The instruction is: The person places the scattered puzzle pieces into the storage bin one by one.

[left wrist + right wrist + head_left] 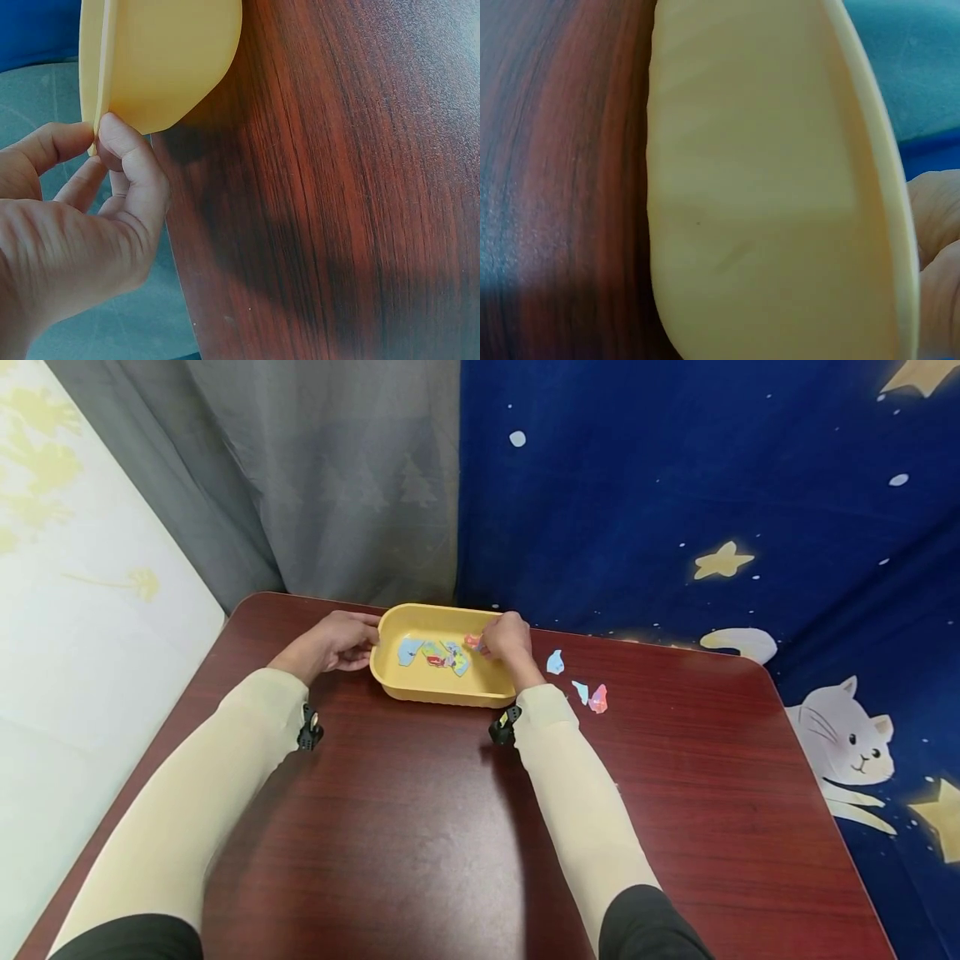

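A yellow tray (442,695) with rounded corners sits near the table's far edge. My left hand (347,639) pinches the rim at its left end; in the left wrist view the thumb and index finger (126,150) meet on either side of that rim. My right hand (507,635) reaches over the tray's right end, fingers bent down inside. Its fingertips are right at a small red cutout piece (472,642); I cannot tell whether they pinch it. The tray wall (772,187) hides most of this hand in the right wrist view. Several colourful cutout pieces (435,653) lie on the tray floor.
On the dark red wooden table (420,827), right of the tray, lie a light blue piece (555,662), another pale blue piece (581,692) and a pink-red piece (598,699). A grey curtain (352,485) and a blue starry curtain (600,510) hang behind the table's far edge.
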A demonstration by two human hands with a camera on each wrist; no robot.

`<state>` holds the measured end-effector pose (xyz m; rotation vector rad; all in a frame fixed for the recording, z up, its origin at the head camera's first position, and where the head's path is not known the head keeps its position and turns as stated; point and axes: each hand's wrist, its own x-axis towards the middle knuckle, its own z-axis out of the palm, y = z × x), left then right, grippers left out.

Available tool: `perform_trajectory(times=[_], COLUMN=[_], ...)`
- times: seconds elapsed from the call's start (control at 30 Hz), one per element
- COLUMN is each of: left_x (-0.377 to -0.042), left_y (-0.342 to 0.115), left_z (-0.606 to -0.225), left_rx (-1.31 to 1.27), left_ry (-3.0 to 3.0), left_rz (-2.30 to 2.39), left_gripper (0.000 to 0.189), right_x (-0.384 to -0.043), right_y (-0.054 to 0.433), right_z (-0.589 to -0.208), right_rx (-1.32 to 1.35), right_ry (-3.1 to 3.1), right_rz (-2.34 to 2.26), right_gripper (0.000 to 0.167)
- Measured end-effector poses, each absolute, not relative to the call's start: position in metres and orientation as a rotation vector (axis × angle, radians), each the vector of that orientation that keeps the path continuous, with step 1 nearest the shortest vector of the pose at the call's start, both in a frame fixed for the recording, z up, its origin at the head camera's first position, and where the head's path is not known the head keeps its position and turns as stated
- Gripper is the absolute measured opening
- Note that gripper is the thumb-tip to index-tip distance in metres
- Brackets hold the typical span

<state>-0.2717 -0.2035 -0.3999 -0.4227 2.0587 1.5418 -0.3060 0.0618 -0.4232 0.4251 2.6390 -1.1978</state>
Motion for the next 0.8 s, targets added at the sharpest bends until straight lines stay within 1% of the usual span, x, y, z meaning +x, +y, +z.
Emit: perform_trajectory(times=[0.13,0.4,0.63,0.8], left_x=[-0.271,-0.27,-0.271,-0.272], left_y=[-0.203,-0.202,-0.202,-0.202], left_z=[-0.4,-0.398,-0.399,-0.4], left_rx=[-0.424,-0.419,-0.43,-0.431], left_ry=[2.061,2.039,2.056,2.063], left_rz=[1.541,1.551,1.542,1.541], left_gripper=[0.054,0.055,0.054,0.054], right_x=[-0.307,-0.309,-0.309,-0.308], right_y=[0.06,0.058,0.056,0.056], right_z=[-0.427,-0.433,-0.435,-0.435], right_rx=[0.436,0.403,0.406,0.4], right_ry=[2.659,2.668,2.69,2.696], right_rz=[-1.118,-1.079,-0.984,-0.935], right_gripper=[0.033,0.033,0.028,0.016])
